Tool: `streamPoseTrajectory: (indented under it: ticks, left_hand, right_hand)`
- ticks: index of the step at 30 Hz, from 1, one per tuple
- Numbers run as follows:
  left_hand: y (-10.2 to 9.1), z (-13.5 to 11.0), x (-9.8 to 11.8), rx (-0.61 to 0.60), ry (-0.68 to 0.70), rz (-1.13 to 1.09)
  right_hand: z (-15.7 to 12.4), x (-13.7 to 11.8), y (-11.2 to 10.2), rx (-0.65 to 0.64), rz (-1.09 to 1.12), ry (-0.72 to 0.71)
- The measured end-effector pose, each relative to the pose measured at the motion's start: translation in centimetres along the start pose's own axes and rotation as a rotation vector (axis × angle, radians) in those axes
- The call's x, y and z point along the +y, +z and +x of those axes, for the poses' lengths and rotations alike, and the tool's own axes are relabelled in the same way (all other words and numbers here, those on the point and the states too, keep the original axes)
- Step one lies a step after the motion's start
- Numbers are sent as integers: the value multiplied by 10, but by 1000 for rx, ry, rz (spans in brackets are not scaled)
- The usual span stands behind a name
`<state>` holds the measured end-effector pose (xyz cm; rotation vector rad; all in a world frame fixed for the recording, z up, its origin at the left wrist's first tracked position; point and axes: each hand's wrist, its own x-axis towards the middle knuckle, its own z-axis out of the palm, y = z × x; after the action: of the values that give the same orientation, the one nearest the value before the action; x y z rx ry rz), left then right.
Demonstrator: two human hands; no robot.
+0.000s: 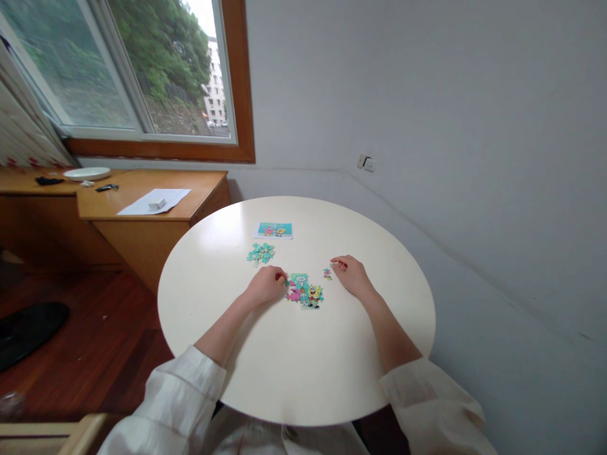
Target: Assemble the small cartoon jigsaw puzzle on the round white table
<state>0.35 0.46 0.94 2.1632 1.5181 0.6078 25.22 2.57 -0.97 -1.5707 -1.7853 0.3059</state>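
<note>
The off-white top (453, 426) is loose and softly creased, its wide sleeves (175, 395) ending in plain hems (218, 378) that leave most of the forearms (230, 332) bare

**A furnished room, probably in a home**

A curtain (23, 114) hangs at the far left beside a wood-framed window (165, 69), with trees (175, 50) and a pale building (216, 82) outside. Below, a wooden desk (203, 183) carries a white plate (88, 172) and paper (173, 194). Reddish-brown flooring (114, 316) shows at left. The round white tabletop (294, 360) with a cartoon jigsaw puzzle (303, 292) suits a home, though a dormitory is possible too.
</note>
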Motion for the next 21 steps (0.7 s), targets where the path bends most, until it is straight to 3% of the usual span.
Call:
streamPoseTrajectory:
  ticks: [8,21]
  left_hand:
    - [-1,-1,2,-14,-11,9]
    - [-1,0,2,-11,-15,8]
  right_hand:
    - [-3,0,0,-146,-75,-41]
    - [-3,1,1,-199,-5,-37]
